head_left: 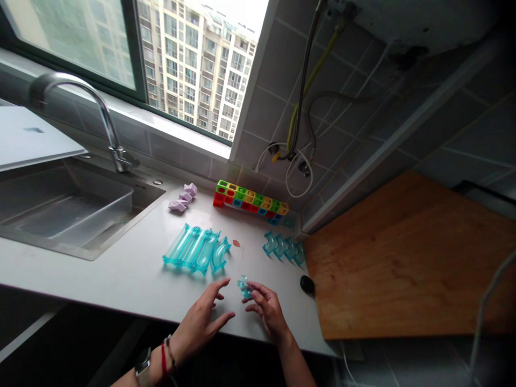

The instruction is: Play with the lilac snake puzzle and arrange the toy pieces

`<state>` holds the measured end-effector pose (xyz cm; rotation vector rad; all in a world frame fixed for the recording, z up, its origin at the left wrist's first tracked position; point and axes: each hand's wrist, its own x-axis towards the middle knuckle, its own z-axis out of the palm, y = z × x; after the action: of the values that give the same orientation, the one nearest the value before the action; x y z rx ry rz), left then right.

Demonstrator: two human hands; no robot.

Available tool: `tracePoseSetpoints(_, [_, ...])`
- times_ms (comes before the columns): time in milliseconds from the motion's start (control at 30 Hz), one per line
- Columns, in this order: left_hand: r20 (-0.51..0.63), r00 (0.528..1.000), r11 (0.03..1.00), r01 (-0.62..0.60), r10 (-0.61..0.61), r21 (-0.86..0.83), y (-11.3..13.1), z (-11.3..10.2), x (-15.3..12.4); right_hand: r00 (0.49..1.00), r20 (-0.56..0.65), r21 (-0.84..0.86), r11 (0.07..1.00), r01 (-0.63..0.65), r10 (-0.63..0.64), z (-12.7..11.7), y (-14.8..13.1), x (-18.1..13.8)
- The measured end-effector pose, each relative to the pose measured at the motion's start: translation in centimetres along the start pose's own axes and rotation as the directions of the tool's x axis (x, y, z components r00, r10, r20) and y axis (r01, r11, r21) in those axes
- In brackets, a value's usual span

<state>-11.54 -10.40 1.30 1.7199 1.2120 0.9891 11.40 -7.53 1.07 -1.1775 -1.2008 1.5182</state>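
Note:
My right hand [266, 310] pinches a small clear-blue plastic piece [244, 287] just above the white counter [121, 274] near its front edge. My left hand [201, 320] hovers beside it with fingers spread, holding nothing; the wrist wears a watch and a red cord. Behind the hands lies a row of long clear-blue track pieces [196, 250] with a curved one at its right end. To the right sits a cluster of short curved blue pieces [284, 247].
A row of coloured cube blocks [250, 201] stands against the tiled wall, pale purple pieces [183, 198] to its left. A steel sink [60, 207] with a tap [100, 115] fills the left. A wooden board [407, 258] lies right, a small black object [307, 284] by its edge.

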Motion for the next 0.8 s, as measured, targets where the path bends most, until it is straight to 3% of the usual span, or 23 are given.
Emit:
tracePoseSetpoints(100, [0.1, 0.991, 0.995, -0.087, 0.092, -0.051, 0.6, 1.5, 2.3, 0.995, 0.075, 0.103, 0.992, -0.076, 0.069, -0.1, -0.1, -2.3])
tracePoseSetpoints(167, [0.17, 0.972, 0.986, -0.151, 0.161, -0.071, 0.9, 2.9, 4.2, 0.998, 0.009, -0.035, 0.998, -0.054, 0.054, -1.0, -1.0, -2.5])
tracePoseSetpoints(267, [0.158, 0.95, 0.963, -0.27, 0.268, -0.011, 0.7, 5.7, 7.9, 0.979, -0.197, -0.371, 0.928, -0.024, -0.054, -4.1, -3.2, -0.2])
tracePoseSetpoints(400, [0.206, 0.881, 0.898, -0.44, 0.427, 0.019, -0.4, 9.0, 12.5, 0.908, -0.372, -0.575, 0.816, -0.062, -0.193, -10.3, -7.1, 7.3])
tracePoseSetpoints(533, [0.24, 0.844, 0.874, -0.484, 0.48, -0.044, -1.4, 9.5, 14.5, 0.846, -0.454, -0.758, 0.621, -0.201, -0.281, -15.1, -10.3, 17.1])
tracePoseSetpoints(667, [0.189, 0.901, 0.918, -0.368, 0.391, -0.144, -2.0, 8.6, 15.0, 0.801, -0.532, -0.812, 0.433, -0.392, -0.274, -17.0, -10.9, 24.8])
tracePoseSetpoints(800, [0.141, 0.943, 0.945, -0.278, 0.303, -0.17, -2.2, 8.7, 15.7, 0.77, -0.585, -0.806, 0.29, -0.516, -0.256, -17.6, -9.4, 28.7])
